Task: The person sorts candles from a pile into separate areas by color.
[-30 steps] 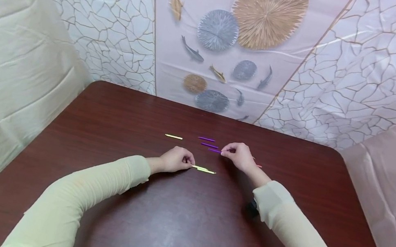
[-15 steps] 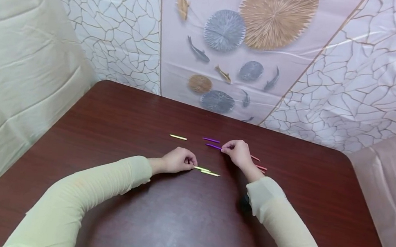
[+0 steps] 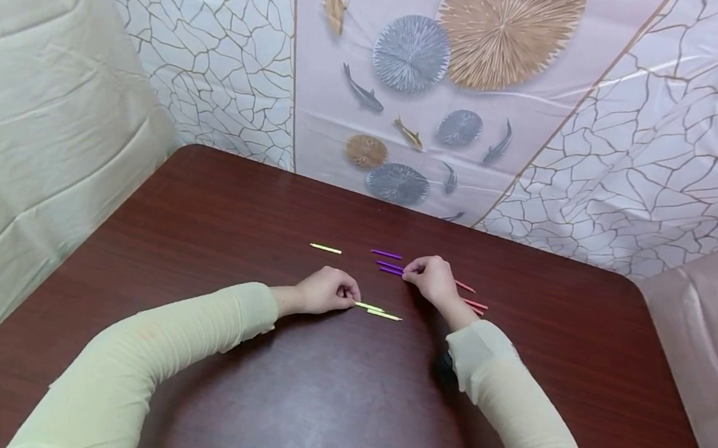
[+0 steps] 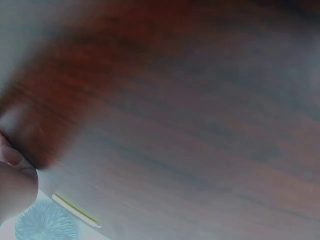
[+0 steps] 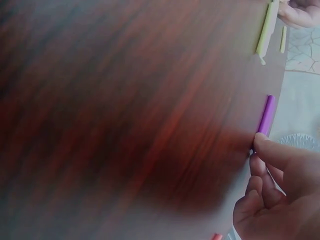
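My left hand (image 3: pixel 326 291) pinches one end of a thin yellow candle (image 3: pixel 369 307) between thumb and fingers. A second yellow candle (image 3: pixel 384 315) lies alongside, offset to the right. My right hand (image 3: pixel 435 282) pinches the right end of a thin purple candle (image 3: pixel 390 271); the right wrist view shows thumb and fingertips on that purple candle (image 5: pixel 267 112). Close behind it is another purple candle (image 3: pixel 388 264), roughly parallel. Farther back lies a third purple candle (image 3: pixel 386 254).
Behind my left hand lies a lone yellow candle (image 3: pixel 325 248). Several red candles (image 3: pixel 475 304) lie just right of my right hand, partly hidden by it. Dark brown table (image 3: pixel 309 412) spreads toward me; a patterned curtain (image 3: pixel 406 110) hangs behind its far edge.
My right hand has brought the nearest purple candle left, close alongside the middle one. More of the red candles shows beside my right wrist. My left hand keeps its pinch; the head view shifts slightly.
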`<action>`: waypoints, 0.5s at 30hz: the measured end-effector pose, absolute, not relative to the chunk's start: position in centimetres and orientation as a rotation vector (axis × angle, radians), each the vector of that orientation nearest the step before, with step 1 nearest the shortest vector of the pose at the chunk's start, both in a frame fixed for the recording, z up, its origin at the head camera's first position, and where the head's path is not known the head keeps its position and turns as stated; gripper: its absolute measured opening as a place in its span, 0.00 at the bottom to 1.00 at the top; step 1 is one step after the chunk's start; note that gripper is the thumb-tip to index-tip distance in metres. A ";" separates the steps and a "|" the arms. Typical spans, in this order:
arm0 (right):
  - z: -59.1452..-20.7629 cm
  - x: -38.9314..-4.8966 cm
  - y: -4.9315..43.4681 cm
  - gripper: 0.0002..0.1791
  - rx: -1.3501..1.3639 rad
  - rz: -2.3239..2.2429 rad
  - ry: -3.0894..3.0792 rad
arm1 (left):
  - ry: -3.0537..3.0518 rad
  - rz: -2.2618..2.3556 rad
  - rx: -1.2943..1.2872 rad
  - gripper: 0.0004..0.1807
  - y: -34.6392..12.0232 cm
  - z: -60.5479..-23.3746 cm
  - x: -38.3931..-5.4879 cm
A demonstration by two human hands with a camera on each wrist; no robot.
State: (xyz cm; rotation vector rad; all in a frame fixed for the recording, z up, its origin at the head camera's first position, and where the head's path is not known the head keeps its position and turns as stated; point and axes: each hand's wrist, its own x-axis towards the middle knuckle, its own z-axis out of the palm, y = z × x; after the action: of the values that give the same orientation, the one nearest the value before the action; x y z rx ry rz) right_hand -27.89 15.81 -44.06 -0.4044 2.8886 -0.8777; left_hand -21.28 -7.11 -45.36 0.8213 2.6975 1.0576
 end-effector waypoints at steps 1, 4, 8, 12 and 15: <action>-44.0 -27.9 15.8 0.05 -0.397 -0.881 2.888 | 2.699 1.056 0.822 0.02 -7.0 -45.3 -21.3; -43.9 -27.8 15.9 0.06 -0.374 -0.909 2.889 | 2.696 1.059 0.826 0.02 -6.9 -45.3 -21.2; -43.3 -27.6 16.0 0.08 -0.382 -0.973 2.900 | 2.698 1.058 0.831 0.02 -6.9 -45.2 -21.2; -42.1 -27.1 16.1 0.09 -0.399 -1.028 2.905 | 2.710 1.046 0.838 0.02 -6.9 -45.2 -21.2; -41.2 -26.6 16.2 0.09 -0.411 -1.062 2.897 | 2.718 1.032 0.840 0.02 -7.0 -45.2 -21.2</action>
State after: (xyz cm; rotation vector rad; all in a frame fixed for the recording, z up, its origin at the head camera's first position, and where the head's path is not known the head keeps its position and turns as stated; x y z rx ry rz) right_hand -26.62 16.20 -41.23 -0.4108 2.8967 -1.0616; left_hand -21.21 -6.97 -45.16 0.8404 2.7180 1.0320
